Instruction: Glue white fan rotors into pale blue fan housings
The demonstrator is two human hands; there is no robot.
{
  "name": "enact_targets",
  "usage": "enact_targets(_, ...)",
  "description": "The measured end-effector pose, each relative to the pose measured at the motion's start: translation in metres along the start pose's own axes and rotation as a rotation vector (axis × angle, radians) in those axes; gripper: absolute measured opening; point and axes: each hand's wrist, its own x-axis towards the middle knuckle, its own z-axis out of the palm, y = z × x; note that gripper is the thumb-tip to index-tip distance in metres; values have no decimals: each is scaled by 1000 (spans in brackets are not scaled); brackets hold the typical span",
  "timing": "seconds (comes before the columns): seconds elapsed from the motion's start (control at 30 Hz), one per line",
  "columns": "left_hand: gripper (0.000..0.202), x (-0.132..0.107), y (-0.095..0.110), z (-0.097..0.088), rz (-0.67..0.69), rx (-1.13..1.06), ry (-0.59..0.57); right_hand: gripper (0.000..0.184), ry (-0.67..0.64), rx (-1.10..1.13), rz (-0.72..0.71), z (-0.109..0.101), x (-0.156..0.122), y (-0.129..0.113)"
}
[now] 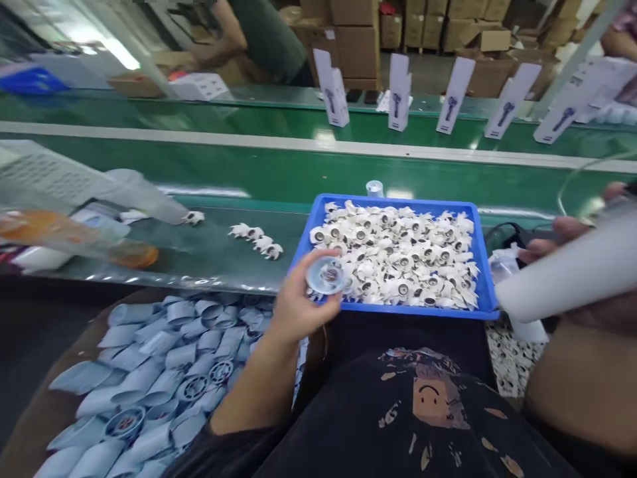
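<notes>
Left hand (298, 309) pinches round pale-blue plastic housing (325, 275) at blue tray (398, 309)'s near-left corner, likely baring its inside; right hand (570, 230)'s grip unclear.

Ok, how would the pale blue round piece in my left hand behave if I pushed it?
The pale blue round piece would likely feel stiff: its rim looks neatly circular in your left hand. That round outline suggests it might roll if laid on its side.

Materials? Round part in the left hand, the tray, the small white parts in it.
Round part: probably plastic, smooth pale-blue rim; interior detail too small to tell.
Blue tray: likely molded plastic, satin; uniform color, rounded corners.
White parts: probably matte plastic, thin-bladed; dark-ringed centers possibly metal.
</notes>
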Motion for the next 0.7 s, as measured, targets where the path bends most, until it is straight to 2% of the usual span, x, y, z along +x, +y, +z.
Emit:
enact_targets(0.03, 52, 4, 14, 14, 70, -61, -127, 80, -20, 243, 68, 9, 5, -11)
enact_targets(0.1, 52, 10, 38, 41, 195, -135, -283, 73, -51, 519, 75, 25, 15, -28)
enact_targets(0.2, 48, 16, 65, 70, 293, -188, -377, 63, -219, 676, 8, 41, 26, -45)
enact_targets(0.27, 47, 18, 76, 81, 350, -193, -401, 62, -227, 709, 62, 48, 30, -54)
enact_targets(0.3, 45, 19, 80, 84, 375, -199, -400, 63, -184, 724, 91, 51, 30, -59)
enact_targets(0.4, 37, 19, 88, 86, 399, -224, -379, 65, -38, 720, 131, 60, 28, -73)
enact_targets(0.53, 36, 17, 95, 84, 389, -238, -360, 62, 85, 642, 169, 67, 22, -90)
enact_targets(0.6, 35, 17, 97, 82, 396, -242, -350, 57, 101, 523, 230, 67, 20, -96)
enact_targets(0.7, 33, 17, 98, 82, 405, -232, -339, 50, 30, 280, 266, 61, 20, -100)
